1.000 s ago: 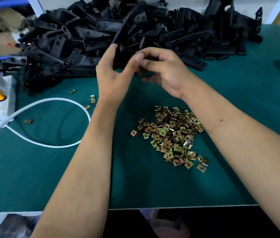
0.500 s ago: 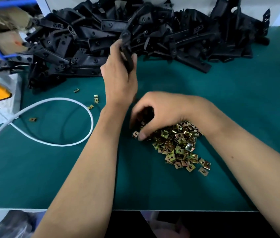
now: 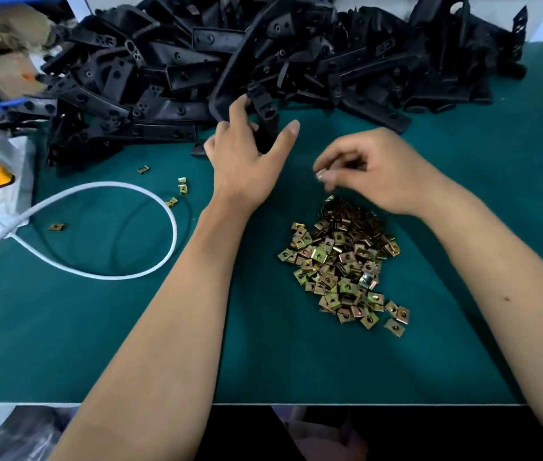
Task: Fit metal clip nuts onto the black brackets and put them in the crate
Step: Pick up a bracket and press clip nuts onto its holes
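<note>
left hand (image 3: 247, 161): grips black bracket (image 3: 265, 121) | right hand (image 3: 373, 171): pinches clip nut (image 3: 320, 174), blurred

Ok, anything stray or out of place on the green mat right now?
Yes: four brass-coloured metal clip nuts lie loose, away from the main nut pile: one beside the black bracket heap, two at the white cable loop, one inside it.

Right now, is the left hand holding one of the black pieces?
Yes, the left hand grips a black bracket, raised just in front of the bracket pile.
</note>
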A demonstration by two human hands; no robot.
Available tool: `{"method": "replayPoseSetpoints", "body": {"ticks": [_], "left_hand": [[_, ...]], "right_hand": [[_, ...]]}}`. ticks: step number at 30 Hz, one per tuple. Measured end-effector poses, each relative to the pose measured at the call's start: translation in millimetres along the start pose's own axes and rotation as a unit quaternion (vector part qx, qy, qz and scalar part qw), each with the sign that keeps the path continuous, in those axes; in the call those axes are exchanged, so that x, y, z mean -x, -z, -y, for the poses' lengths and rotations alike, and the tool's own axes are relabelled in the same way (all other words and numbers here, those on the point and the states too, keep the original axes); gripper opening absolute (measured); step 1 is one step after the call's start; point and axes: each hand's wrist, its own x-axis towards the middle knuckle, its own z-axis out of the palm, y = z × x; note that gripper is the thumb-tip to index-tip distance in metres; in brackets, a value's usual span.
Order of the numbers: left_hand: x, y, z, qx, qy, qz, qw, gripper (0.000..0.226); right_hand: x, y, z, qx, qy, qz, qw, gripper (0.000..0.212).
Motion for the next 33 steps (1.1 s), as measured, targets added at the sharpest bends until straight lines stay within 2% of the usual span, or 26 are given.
{"method": "replayPoseSetpoints", "body": {"ticks": [3,5,8,11,17,21,27,33], "left_hand": [[3.6,-9.1,-4.3,-0.053,-0.018,0.044,0.997,0.092],[6.9,-13.3,-5.2,-0.078,-0.034,0.084,0.993,0.106],[10.9,-11.5,-4.7,-0.059,-0.06,0.115,0.99,0.119],[14.8,-8.7,-7.1,-0.049,-0.08,0.121,0.988,0.098],[16.1,-11.2,-11.0,-0.053,-0.136,0.066,0.987,0.048],[18.4,-14.3,-14.6,-0.031,-0.149,0.059,0.987,0.025],[20.4,-17.6,-16.9,0.006,-0.151,0.063,0.987,0.021],[20.9,-18.8,-17.8,0.009,-0.141,0.068,0.988,0.017]], "right_hand": [[6.4,4.9,-15.9,-0.043,-0.021,-0.061,0.997,0.007],[7.5,3.6,-21.4,-0.054,-0.03,-0.09,0.994,0.008],[7.4,1.2,-25.9,-0.043,-0.027,-0.111,0.992,0.012],[6.5,-2.1,-30.0,-0.061,-0.054,-0.115,0.99,0.014],[5.8,-6.6,-28.0,-0.219,-0.061,-0.136,0.964,0.013],[5.5,-8.2,-25.9,-0.264,-0.072,-0.109,0.956,0.025],[7.4,-5.6,-25.9,-0.272,-0.072,-0.105,0.954,0.017],[7.0,-8.2,-24.5,-0.257,-0.057,-0.081,0.961,0.02]]}}
